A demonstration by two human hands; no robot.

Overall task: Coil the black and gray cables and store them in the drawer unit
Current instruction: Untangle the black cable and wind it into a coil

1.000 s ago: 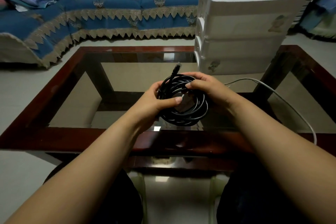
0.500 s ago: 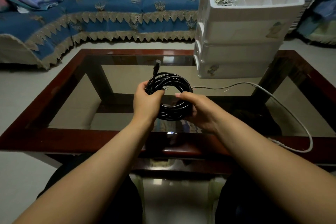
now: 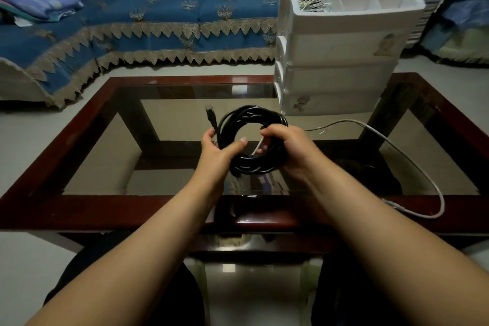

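glass table, black cable coil above it, left hand grip clamped on its left side, right hand grip closed around its right side

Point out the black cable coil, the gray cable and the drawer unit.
black cable coil (image 3: 251,114): head view, top arc of the loops.
gray cable (image 3: 412,161): head view, stretch lying on the glass.
drawer unit (image 3: 336,47): head view, upper drawer front.

At frame center, the left hand and right hand grip opposite sides of the coiled black cable above the glass table. Its plug end sticks up beside the left fingers. The gray cable trails lower right. Upper right stands the white drawer unit, its top tray holding what may be a pale cable bundle.
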